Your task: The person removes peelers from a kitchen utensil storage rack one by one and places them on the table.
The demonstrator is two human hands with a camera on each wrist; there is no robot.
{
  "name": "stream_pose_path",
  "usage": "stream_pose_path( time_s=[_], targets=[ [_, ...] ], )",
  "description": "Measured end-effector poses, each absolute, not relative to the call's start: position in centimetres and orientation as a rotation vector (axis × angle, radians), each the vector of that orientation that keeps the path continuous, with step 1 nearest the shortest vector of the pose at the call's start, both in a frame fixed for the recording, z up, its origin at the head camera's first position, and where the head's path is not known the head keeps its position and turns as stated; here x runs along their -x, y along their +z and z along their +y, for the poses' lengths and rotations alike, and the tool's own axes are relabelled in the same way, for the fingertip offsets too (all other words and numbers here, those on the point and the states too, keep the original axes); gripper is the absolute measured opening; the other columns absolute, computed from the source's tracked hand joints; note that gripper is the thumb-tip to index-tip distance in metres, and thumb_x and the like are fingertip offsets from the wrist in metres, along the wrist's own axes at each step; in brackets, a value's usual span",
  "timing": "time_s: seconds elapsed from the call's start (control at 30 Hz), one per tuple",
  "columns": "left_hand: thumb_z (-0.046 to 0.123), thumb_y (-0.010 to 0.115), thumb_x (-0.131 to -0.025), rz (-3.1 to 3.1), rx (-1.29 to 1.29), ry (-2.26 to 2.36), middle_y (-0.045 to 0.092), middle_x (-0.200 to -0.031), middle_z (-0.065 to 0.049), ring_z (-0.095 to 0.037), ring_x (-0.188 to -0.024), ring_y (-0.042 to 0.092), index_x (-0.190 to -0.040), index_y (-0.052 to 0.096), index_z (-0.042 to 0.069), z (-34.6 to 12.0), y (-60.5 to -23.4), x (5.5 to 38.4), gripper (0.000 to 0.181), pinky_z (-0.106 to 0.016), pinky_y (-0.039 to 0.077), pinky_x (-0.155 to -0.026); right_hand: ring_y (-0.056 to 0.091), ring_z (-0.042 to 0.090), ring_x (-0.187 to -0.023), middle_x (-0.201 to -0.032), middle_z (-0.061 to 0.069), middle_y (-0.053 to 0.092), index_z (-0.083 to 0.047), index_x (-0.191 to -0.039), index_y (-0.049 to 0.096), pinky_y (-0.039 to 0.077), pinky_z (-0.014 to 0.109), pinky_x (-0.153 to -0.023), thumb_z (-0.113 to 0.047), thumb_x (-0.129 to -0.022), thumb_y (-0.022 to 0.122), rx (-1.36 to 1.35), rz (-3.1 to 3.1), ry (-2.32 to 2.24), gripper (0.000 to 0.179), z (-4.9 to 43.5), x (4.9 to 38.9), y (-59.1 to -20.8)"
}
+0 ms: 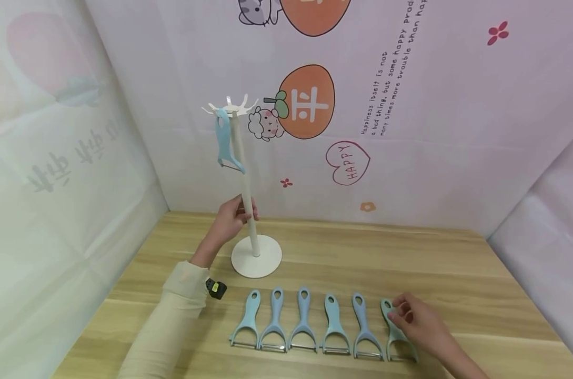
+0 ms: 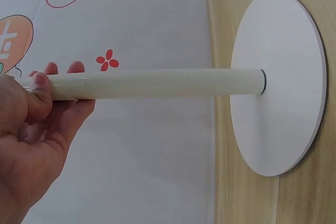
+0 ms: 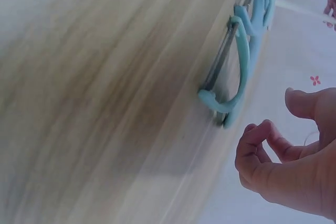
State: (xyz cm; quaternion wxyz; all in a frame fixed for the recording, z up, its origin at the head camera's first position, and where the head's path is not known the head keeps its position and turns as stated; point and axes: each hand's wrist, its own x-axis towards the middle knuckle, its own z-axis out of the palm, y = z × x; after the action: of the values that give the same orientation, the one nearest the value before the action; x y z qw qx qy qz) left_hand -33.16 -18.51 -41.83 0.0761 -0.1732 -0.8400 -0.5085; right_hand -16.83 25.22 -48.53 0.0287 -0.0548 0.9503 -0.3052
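Observation:
My left hand (image 1: pixel 232 215) grips the pole of a white rack stand (image 2: pixel 157 83), thumb on the near side and fingers behind. From one of the stand's top hooks hangs a light blue peeler (image 1: pixel 224 138), blade end down. My right hand (image 1: pixel 420 321) is over the handle of the rightmost green peeler (image 1: pixel 395 332); its thumb and loosely bent fingers stand apart with nothing between them in the right wrist view. Left of that peeler, a row of several more lies on the table, among them a blue peeler (image 1: pixel 365 331) and a teal peeler (image 1: pixel 333 321), handles pointing away from me.
The stand's round white base (image 1: pixel 267 266) rests on the wooden table (image 1: pixel 362 252) behind the row. A printed cloth (image 1: pixel 433 179) rises along the table's back edge, with pale cloth walls at both sides. On my left wrist sits a small black device (image 1: pixel 216 289).

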Motion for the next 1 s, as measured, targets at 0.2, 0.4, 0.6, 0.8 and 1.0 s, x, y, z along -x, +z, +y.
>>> stream_pose_path(
  time_s=[0.2, 0.4, 0.6, 0.8, 1.0],
  targets=[
    [-0.012, 0.060, -0.091, -2.464, 0.446, -1.494, 0.070, -0.099, -0.021, -0.033, -0.094, 0.072, -0.103, 0.058, -0.002, -18.6, -42.3, 32.8, 0.016, -0.046, 0.059, -0.090, 0.055, 0.003, -0.073, -0.085, 0.000, 0.063, -0.007, -0.100, 0.063, 0.048, 0.020, -0.060, -0.013, -0.088, 0.074, 0.231, 3.032, -0.955, 0.018, 23.9, 16.6, -48.0],
    [-0.014, 0.062, -0.088, -2.385, 0.384, -1.494, 0.070, -0.098, -0.024, -0.036, -0.092, 0.073, -0.102, 0.060, -0.006, -18.6, -42.5, 32.3, 0.016, -0.041, 0.060, -0.086, 0.054, 0.001, -0.073, -0.080, -0.006, 0.061, -0.015, -0.089, 0.065, 0.047, 0.020, -0.061, -0.011, -0.086, 0.076, 0.393, 3.152, -0.919, 0.012, 22.0, 16.9, -47.2],
    [-0.016, 0.064, -0.087, -2.330, 0.315, -1.495, 0.071, -0.098, -0.029, -0.040, -0.091, 0.073, -0.102, 0.061, -0.009, -18.3, -42.3, 31.8, 0.017, -0.040, 0.062, -0.082, 0.055, 0.002, -0.075, -0.081, -0.007, 0.060, -0.016, -0.088, 0.064, 0.050, 0.022, -0.062, -0.010, -0.087, 0.075, 0.497, 3.112, -1.005, 0.013, 19.6, 17.5, -46.1],
    [-0.015, 0.066, -0.086, -2.340, 0.326, -1.458, 0.072, -0.097, -0.027, -0.038, -0.091, 0.074, -0.101, 0.062, -0.007, -18.2, -42.1, 31.9, 0.017, -0.040, 0.062, -0.082, 0.058, 0.006, -0.080, -0.085, -0.006, 0.063, -0.014, -0.094, 0.065, 0.051, 0.020, -0.063, -0.012, -0.090, 0.073, 0.558, 2.995, -1.142, 0.010, 16.9, 18.5, -43.9],
    [-0.013, 0.065, -0.087, -2.415, 0.380, -1.413, 0.071, -0.097, -0.022, -0.034, -0.092, 0.074, -0.101, 0.061, -0.004, -18.4, -41.9, 32.2, 0.017, -0.039, 0.061, -0.084, 0.060, 0.008, -0.083, -0.086, -0.005, 0.064, -0.012, -0.099, 0.064, 0.052, 0.020, -0.065, -0.012, -0.091, 0.072, 0.735, 2.938, -1.206, 0.011, 13.2, 20.0, -41.6]
  ],
)
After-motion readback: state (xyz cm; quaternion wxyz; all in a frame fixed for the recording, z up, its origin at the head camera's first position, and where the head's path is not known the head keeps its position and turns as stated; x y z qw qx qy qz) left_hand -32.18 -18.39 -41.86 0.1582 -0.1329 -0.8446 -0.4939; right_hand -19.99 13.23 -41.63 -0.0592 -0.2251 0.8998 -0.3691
